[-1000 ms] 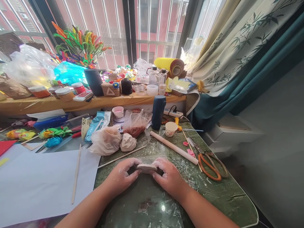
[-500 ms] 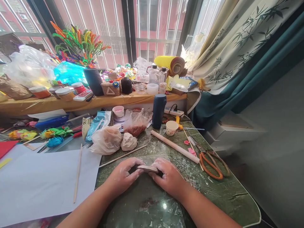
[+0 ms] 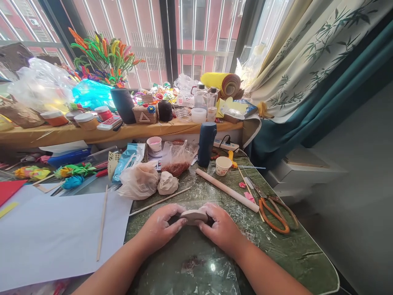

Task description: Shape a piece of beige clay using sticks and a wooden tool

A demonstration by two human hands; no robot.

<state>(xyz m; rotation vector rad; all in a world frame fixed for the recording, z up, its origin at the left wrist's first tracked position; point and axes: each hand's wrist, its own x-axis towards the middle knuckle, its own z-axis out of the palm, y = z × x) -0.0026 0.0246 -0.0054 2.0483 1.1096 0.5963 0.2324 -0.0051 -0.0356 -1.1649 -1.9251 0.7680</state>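
Observation:
A flat, rounded piece of grey clay (image 3: pixel 194 217) is held up over the table between both hands. My left hand (image 3: pixel 167 221) pinches its left edge, with the thumb below and the fingers behind. On the opposite edge my right hand (image 3: pixel 216 221) grips it the same way. Whitish residue coats the fingers of both hands. Beyond them lie a lump of pale clay (image 3: pixel 167 183) and a thin wooden stick (image 3: pixel 161 201). A pale rolling pin (image 3: pixel 227 190) rests slantwise to the right of the hands.
Large orange-handled scissors (image 3: pixel 273 215) lie near the table's right edge. A paper cup (image 3: pixel 223 166) and a dark blue cylinder (image 3: pixel 206 144) stand at the back. White paper (image 3: pixel 61 233) covers the left side, with another stick (image 3: pixel 102 223) on it. A plastic bag (image 3: pixel 138 180) sits beside the clay lump.
The clay piece has tilted, so more of its broad face shows than the thin edge seen before. Both hands keep hold of it in nearly the same place.

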